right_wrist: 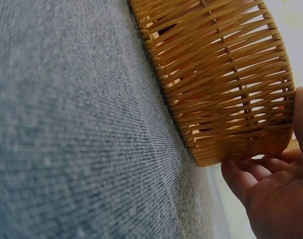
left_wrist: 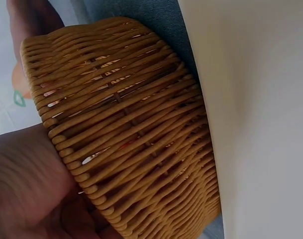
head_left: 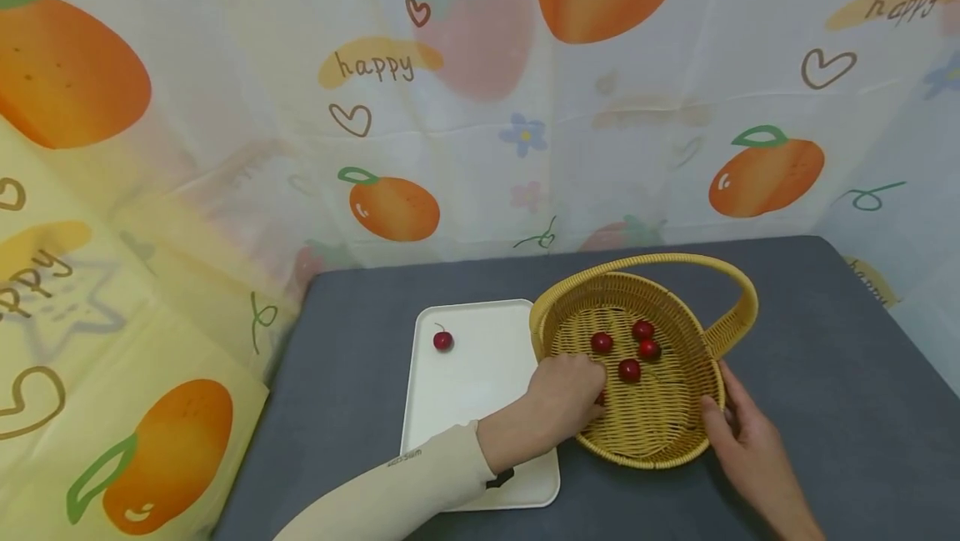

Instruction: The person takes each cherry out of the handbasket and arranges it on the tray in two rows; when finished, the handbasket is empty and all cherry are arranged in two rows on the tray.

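Observation:
A round yellow wicker basket (head_left: 652, 433) with an arched handle stands tilted at the right. Several dark red cherries (head_left: 629, 371) lie inside it. My left hand (head_left: 555, 399) reaches over its near left rim with curled fingers, and a cherry (head_left: 600, 398), mostly hidden, shows between finger and thumb. On the basket's right side, my right hand (head_left: 757, 441) holds the wall, thumb at the rim and fingers outside; the right wrist view shows these fingers (right_wrist: 241, 179) against the weave. A white tray (head_left: 480, 374) lies left of the basket, with one stemmed cherry (head_left: 443, 341) near its far left corner.
The tray and basket are on a grey cloth-covered table (head_left: 345, 408). A fruit-printed curtain (head_left: 465, 141) hangs behind the table and along its left side. My left forearm sleeve (head_left: 405, 483) crosses over the tray's near part.

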`<state>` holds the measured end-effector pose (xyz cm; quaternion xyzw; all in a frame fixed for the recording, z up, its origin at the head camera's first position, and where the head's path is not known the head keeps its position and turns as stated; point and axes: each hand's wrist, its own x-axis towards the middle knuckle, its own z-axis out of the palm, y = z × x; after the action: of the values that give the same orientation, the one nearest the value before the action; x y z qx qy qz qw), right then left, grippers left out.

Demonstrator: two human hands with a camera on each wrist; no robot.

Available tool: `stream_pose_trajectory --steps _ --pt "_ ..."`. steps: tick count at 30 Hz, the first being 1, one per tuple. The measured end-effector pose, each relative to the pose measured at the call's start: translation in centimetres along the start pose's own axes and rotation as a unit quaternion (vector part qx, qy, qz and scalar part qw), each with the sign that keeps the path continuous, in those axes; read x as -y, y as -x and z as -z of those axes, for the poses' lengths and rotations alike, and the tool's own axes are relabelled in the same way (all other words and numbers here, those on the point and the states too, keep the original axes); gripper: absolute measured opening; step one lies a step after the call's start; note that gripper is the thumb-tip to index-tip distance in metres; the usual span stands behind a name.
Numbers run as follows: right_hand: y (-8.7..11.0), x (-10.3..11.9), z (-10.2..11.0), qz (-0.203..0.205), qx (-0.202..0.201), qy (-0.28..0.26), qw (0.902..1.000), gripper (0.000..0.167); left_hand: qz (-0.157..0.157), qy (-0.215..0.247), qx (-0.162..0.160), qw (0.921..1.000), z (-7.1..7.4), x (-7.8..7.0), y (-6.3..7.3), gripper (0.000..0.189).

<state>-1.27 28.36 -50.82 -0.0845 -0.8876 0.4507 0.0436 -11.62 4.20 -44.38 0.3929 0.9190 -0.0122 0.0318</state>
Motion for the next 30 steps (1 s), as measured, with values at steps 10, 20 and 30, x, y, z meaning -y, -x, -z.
stream_pose_trajectory --steps 10,20,30 --pt "0.0 0.0 0.0 -0.004 0.004 -0.003 1.0 0.07 -0.006 -0.028 0.016 0.9995 -0.4 -0.1 -0.5 0.018" --pt "0.0 0.0 0.0 -0.011 0.009 -0.009 0.9999 0.07 -0.07 -0.01 -0.123 0.9899 0.5 0.6 1.1 0.01" --pt "0.0 0.2 -0.2 0.002 -0.001 -0.014 0.9999 0.068 -0.104 0.071 -0.204 0.9709 3.7 1.5 6.2 0.017"
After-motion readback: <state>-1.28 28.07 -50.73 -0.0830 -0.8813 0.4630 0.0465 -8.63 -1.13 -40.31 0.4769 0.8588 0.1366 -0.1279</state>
